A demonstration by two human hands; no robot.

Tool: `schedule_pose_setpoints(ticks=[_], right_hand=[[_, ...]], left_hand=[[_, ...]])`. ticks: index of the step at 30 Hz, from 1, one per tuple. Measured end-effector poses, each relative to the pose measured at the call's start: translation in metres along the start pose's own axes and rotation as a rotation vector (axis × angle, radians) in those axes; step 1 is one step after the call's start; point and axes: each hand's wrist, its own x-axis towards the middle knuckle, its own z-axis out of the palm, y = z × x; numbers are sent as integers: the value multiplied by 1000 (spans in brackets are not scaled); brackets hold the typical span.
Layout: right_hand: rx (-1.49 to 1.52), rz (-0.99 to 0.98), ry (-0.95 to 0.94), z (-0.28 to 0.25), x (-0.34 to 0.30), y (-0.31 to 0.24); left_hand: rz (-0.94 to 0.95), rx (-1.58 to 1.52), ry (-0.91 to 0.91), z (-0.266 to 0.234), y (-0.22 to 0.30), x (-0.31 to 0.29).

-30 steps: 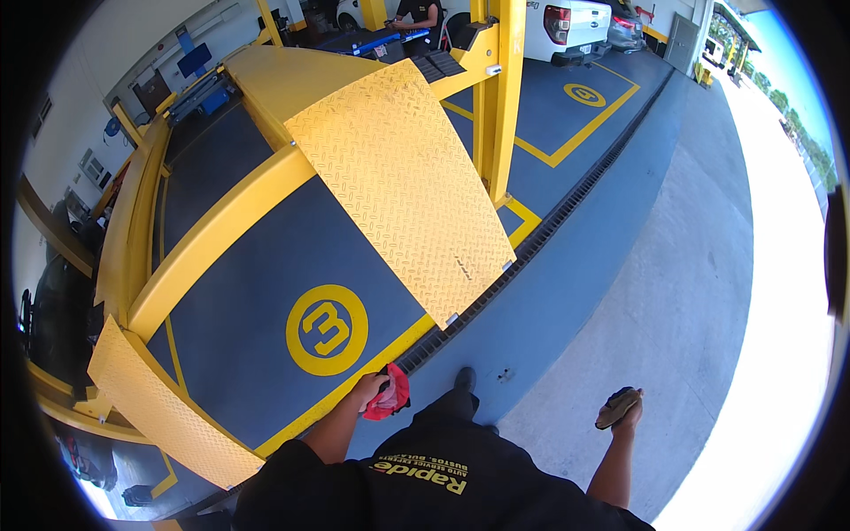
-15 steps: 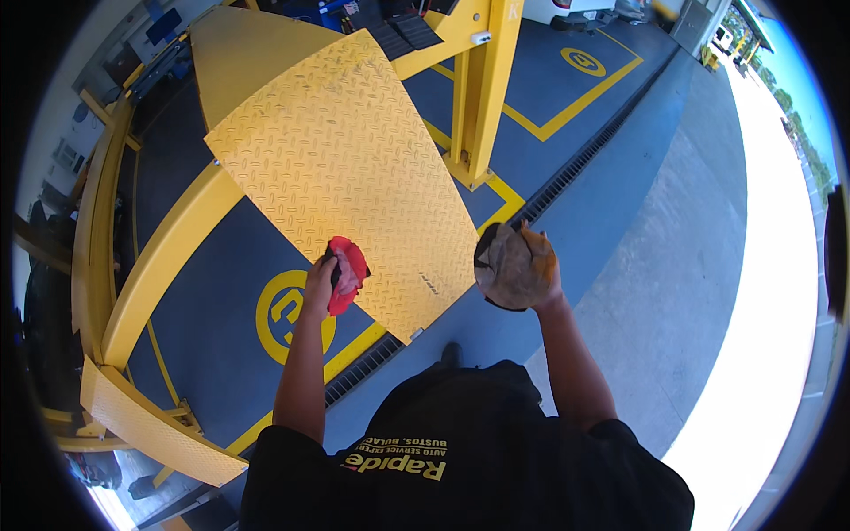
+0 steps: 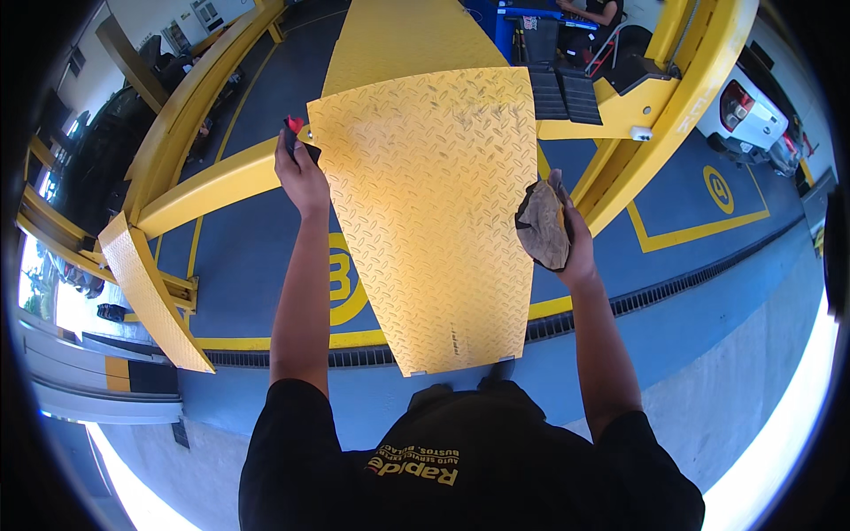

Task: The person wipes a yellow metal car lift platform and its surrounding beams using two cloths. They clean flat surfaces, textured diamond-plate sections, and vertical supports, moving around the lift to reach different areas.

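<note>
My left hand (image 3: 305,181) is raised beside the far left edge of a yellow tread-plate ramp (image 3: 425,221). Its fingers are closed on a red and black cloth (image 3: 294,126), mostly hidden behind the hand. On the ramp's right side, my right hand (image 3: 577,243) grips a bunched, stained grey-brown rag (image 3: 542,227) with dark edges. Both cloths are held up in the air; whether either touches the ramp I cannot tell. The ramp slopes down toward my feet from a yellow lift platform (image 3: 403,40).
A yellow lift post (image 3: 668,133) rises at the right, with a yellow crossbeam (image 3: 212,184) at the left. A second ramp (image 3: 150,288) stands farther left. A drain grate (image 3: 655,296) crosses the blue floor. A person (image 3: 595,18) sits at the back; a white vehicle (image 3: 753,111) is parked right.
My view has turned left, so the ramp now lies straight ahead. My left hand, with the red and black cloth, has gone farther forward, from over the ramp to its left edge.
</note>
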Motion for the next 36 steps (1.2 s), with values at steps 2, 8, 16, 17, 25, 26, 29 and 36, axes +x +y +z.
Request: schedule_pose_setpoints(ticks=[2, 8, 16, 17, 25, 26, 29, 36], right_hand=[[-511, -110, 70, 9, 52, -10], [-1901, -693, 134, 45, 184, 40], [-2175, -1103, 169, 69, 301, 54], [-2195, -1092, 206, 79, 311, 53], [-2114, -1049, 125, 23, 259, 94], [-2116, -1038, 133, 9, 241, 108], [-2141, -1074, 56, -11, 223, 108], [-2227, -1219, 271, 51, 306, 55]], left_hand=[[-38, 123, 36, 28, -22, 13], [185, 748, -32, 79, -100, -30], [217, 754, -58, 83, -84, -42], [218, 745, -44, 82, -85, -35], [164, 531, -129, 75, -84, -1], [166, 504, -118, 70, -88, 7], [228, 438, -100, 65, -103, 13], [206, 410, -92, 62, -100, 6]])
